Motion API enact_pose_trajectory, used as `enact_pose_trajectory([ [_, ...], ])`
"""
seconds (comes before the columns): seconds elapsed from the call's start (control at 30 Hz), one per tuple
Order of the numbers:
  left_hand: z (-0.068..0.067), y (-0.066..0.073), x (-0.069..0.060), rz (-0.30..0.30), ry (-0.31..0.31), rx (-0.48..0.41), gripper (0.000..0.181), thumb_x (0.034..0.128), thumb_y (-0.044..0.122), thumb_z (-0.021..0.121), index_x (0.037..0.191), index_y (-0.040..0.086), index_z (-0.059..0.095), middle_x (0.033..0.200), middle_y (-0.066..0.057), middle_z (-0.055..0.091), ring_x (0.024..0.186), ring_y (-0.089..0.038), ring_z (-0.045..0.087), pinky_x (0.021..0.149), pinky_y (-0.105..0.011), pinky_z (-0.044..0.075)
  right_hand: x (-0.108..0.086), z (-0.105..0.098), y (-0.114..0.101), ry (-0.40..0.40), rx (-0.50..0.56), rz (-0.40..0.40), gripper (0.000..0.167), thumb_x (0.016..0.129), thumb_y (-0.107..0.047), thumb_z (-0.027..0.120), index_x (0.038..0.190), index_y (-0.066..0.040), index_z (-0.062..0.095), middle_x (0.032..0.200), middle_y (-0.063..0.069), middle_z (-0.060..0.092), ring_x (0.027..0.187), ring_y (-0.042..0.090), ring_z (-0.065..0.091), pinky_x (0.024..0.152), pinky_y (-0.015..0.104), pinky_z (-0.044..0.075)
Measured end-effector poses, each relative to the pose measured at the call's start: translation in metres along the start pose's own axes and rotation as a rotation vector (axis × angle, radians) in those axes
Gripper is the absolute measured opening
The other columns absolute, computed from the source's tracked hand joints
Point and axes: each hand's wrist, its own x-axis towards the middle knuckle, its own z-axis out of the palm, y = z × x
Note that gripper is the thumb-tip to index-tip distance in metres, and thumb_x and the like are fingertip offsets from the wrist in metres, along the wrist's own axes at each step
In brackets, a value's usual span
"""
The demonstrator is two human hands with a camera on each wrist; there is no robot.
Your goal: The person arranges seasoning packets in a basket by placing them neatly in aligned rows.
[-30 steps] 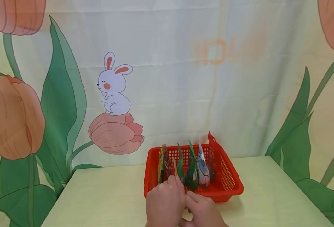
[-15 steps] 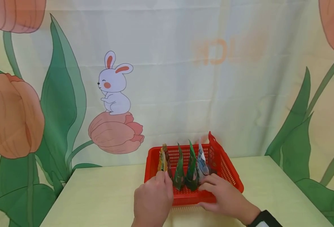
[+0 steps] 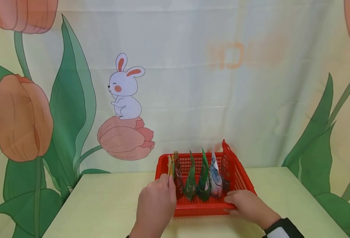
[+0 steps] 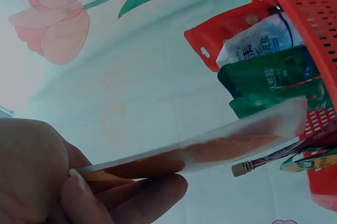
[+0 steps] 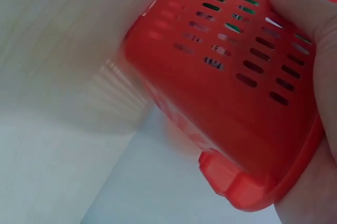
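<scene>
My left hand pinches the near edge of a thin, flat packet with a clear edge and orange-brown contents. The packet stands edge-on above the left end of a red perforated basket; its label is not visible. My right hand grips the basket's front rim near the right corner, thumb on the outer wall in the right wrist view. Upright inside the basket are a dark red bottle, two green pouches, a blue-and-white pouch and a red pouch.
The basket stands on a pale table. Behind hangs a curtain printed with tulips and a white rabbit. Next to the bottle, a yellow-and-green packet shows in the left wrist view.
My hands were together in front of the basket, then parted. The right moved right and took hold of the basket rim; the left moved left with the packet. The view shifted slightly.
</scene>
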Motion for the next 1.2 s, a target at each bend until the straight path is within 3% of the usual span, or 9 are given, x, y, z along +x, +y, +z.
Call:
enact_pose_trajectory([
  [0.23, 0.004, -0.010, 0.029, 0.029, 0.084, -0.044, 0.019, 0.0979, 0.018, 0.068, 0.093, -0.001, 0.068, 0.065, -0.006, 0.062, 0.054, -0.016, 0.062, 0.058, -0.028, 0.060, 0.000, -0.001, 0.001, 0.000, 0.010, -0.012, 0.016, 0.084, -0.033, 0.084, 0.096, -0.027, 0.077, 0.085, -0.018, 0.066, 0.073, 0.001, 0.054, 0.080, 0.031, 0.057],
  [0.33, 0.009, -0.018, 0.044, 0.018, 0.090, -0.043, 0.020, 0.0985, 0.017, 0.068, 0.096, -0.002, 0.069, 0.068, -0.008, 0.065, 0.058, -0.020, 0.067, 0.061, -0.030, 0.062, 0.002, 0.000, 0.000, -0.006, 0.016, -0.007, 0.015, 0.084, -0.033, 0.085, 0.095, -0.028, 0.077, 0.084, -0.018, 0.066, 0.073, 0.001, 0.054, 0.080, 0.030, 0.057],
  [0.5, 0.025, -0.032, 0.074, -0.028, 0.018, -0.048, 0.022, 0.0989, 0.019, 0.068, 0.101, -0.002, 0.071, 0.071, -0.011, 0.067, 0.065, -0.023, 0.071, 0.062, -0.032, 0.062, 0.003, 0.000, 0.000, -0.015, 0.029, -0.003, 0.015, 0.085, -0.033, 0.084, 0.096, -0.028, 0.077, 0.086, -0.018, 0.068, 0.073, 0.001, 0.055, 0.081, 0.031, 0.057],
  [0.73, 0.068, -0.048, 0.102, -0.099, -0.078, -0.062, 0.019, 0.0994, 0.016, 0.065, 0.106, -0.001, 0.068, 0.085, -0.016, 0.073, 0.071, -0.026, 0.073, 0.060, -0.033, 0.062, 0.001, 0.001, 0.002, -0.015, 0.025, 0.000, 0.013, 0.085, -0.033, 0.084, 0.094, -0.027, 0.076, 0.083, -0.019, 0.065, 0.072, 0.002, 0.055, 0.078, 0.028, 0.055],
  [0.87, 0.085, -0.054, 0.109, -0.151, -0.160, -0.076, 0.017, 0.0978, 0.012, 0.064, 0.107, -0.003, 0.066, 0.093, -0.019, 0.074, 0.073, -0.026, 0.073, 0.065, -0.039, 0.064, 0.002, 0.001, 0.002, -0.018, 0.036, 0.002, 0.012, 0.085, -0.033, 0.084, 0.092, -0.028, 0.076, 0.081, -0.019, 0.063, 0.071, 0.002, 0.054, 0.076, 0.026, 0.053],
  [0.97, 0.096, -0.058, 0.110, -0.186, -0.208, -0.098, 0.014, 0.0949, 0.009, 0.063, 0.103, -0.002, 0.065, 0.089, -0.017, 0.072, 0.067, -0.023, 0.070, 0.062, -0.039, 0.063, 0.002, 0.000, 0.002, -0.014, 0.033, -0.003, 0.011, 0.085, -0.033, 0.084, 0.091, -0.029, 0.075, 0.080, -0.019, 0.063, 0.070, 0.002, 0.054, 0.076, 0.026, 0.053],
  [1.07, 0.107, -0.062, 0.107, -0.202, -0.219, -0.114, 0.010, 0.0930, 0.007, 0.063, 0.099, -0.001, 0.064, 0.085, -0.016, 0.072, 0.064, -0.022, 0.069, 0.061, -0.038, 0.062, 0.002, 0.000, 0.002, -0.008, 0.026, -0.005, 0.012, 0.085, -0.033, 0.084, 0.092, -0.028, 0.076, 0.081, -0.019, 0.064, 0.071, 0.002, 0.054, 0.076, 0.026, 0.053],
  [1.2, 0.118, -0.065, 0.102, -0.241, -0.248, -0.141, 0.016, 0.0933, 0.007, 0.064, 0.106, -0.003, 0.067, 0.093, -0.017, 0.074, 0.069, -0.023, 0.070, 0.066, -0.044, 0.064, 0.001, 0.002, 0.002, 0.002, 0.018, -0.013, 0.012, 0.085, -0.033, 0.084, 0.092, -0.028, 0.076, 0.081, -0.019, 0.064, 0.071, 0.001, 0.053, 0.075, 0.026, 0.053],
])
